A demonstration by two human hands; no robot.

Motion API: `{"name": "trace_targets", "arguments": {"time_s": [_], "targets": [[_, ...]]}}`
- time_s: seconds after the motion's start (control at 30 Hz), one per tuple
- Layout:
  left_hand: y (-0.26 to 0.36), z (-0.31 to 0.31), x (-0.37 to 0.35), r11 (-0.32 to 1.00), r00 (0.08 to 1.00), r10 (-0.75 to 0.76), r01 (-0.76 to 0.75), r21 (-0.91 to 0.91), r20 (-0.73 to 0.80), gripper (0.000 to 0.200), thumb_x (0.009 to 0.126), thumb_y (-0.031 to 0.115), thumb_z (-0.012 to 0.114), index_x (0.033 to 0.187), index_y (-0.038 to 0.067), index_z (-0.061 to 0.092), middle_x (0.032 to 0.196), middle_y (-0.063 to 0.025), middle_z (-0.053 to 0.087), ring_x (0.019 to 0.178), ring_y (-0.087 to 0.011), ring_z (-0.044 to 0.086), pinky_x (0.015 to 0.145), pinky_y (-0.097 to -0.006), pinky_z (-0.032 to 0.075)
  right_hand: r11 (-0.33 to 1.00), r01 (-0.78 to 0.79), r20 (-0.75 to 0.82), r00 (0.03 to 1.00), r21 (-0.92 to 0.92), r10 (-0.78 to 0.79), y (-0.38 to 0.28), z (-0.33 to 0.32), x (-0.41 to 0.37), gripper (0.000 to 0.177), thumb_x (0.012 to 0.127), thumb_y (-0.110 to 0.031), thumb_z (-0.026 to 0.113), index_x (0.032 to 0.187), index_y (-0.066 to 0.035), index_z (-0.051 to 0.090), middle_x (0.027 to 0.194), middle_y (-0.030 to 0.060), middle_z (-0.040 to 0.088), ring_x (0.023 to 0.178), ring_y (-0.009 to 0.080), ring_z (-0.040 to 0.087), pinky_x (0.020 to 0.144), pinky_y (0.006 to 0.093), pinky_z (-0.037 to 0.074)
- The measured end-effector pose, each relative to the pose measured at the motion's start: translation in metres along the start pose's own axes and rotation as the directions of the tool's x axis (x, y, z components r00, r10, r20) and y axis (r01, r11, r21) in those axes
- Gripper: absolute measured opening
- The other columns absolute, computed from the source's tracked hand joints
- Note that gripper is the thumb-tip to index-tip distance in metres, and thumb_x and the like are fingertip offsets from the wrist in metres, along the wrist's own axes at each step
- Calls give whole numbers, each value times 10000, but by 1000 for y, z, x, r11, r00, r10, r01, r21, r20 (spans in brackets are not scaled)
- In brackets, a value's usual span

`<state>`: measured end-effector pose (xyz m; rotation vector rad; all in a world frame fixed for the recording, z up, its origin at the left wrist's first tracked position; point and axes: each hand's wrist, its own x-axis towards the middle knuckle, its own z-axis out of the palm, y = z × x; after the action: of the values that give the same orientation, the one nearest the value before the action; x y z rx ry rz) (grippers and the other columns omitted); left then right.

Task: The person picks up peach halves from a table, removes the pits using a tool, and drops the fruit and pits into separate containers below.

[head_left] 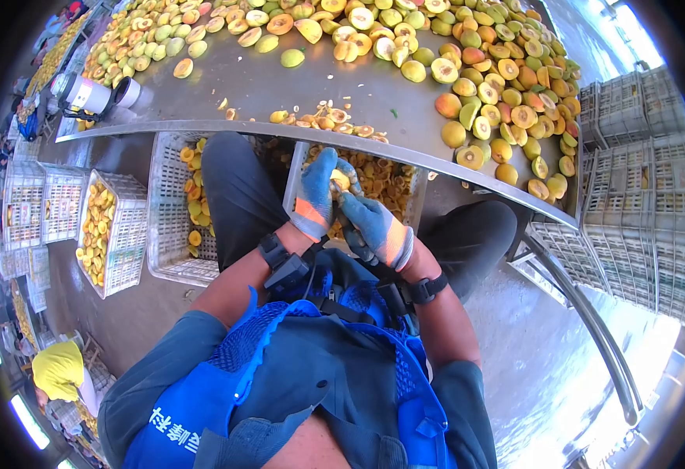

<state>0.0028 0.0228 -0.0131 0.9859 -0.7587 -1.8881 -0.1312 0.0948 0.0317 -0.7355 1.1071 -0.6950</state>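
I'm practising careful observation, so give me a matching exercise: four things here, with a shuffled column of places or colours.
1. Vest
2. Fruit piece
3. Heaped halved fruit
4. Tall crate stack

A. On the metal table
B. Beyond the table's right end
C. Blue
D. Between gloved left hand and right hand

Pairs: 1-C, 2-D, 3-A, 4-B

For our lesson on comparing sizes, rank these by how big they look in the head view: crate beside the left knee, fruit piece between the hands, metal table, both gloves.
1. Metal table
2. Crate
3. Left glove and right glove: too alike to rank
4. Fruit piece
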Motion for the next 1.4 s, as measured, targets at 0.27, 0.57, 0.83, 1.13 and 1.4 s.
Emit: {"name": "trace_targets", "arguments": {"time_s": [0.27,0.57,0.83,1.13,1.4], "targets": [[-4,-5,2,991,992,-34,50,-128,119,494,1030,490,506,840,54,641,762,-91,652,650,-183,628,618,-300,524,858,-184,213,973,480,90,13,-7,-1,429,1044,-503,504,909,-101,563,574,-39,427,410,70,358,377,228,254],[-9,-5,-5,999,999,18,-20,-50,-49,481,1048,471,490,869,51,639,767,-85,656,648,-177,635,597,-303,528,900,-168,210,974,401,88,15,-4,4,414,1050,-501,494,917,-115,559,575,-56,406,424,60,346,396,223,247],[-29,-18,3,981,997,-62,51,-189,-50,468,1053,483,484,882,72,630,767,-76,649,628,-181,628,585,-309,531,963,-70,121,992,259,40,18,1,8,446,1060,-491,478,858,-103,566,589,-55,434,438,59,371,401,214,266],[-24,-19,-6,981,983,-172,177,-78,64,467,1041,497,497,881,76,621,762,-78,636,675,-176,625,640,-304,531,688,-351,399,912,635,98,27,-7,2,408,1046,-496,509,925,-108,547,584,-40,418,413,83,370,377,216,275],[-26,-27,-5,982,963,-190,191,14,192,496,1049,495,473,862,64,630,773,-77,640,734,-167,625,695,-304,522,651,-406,482,873,642,70,41,-11,5,397,1073,-479,444,963,-112,550,571,-43,401,415,75,339,384,219,248]]}}
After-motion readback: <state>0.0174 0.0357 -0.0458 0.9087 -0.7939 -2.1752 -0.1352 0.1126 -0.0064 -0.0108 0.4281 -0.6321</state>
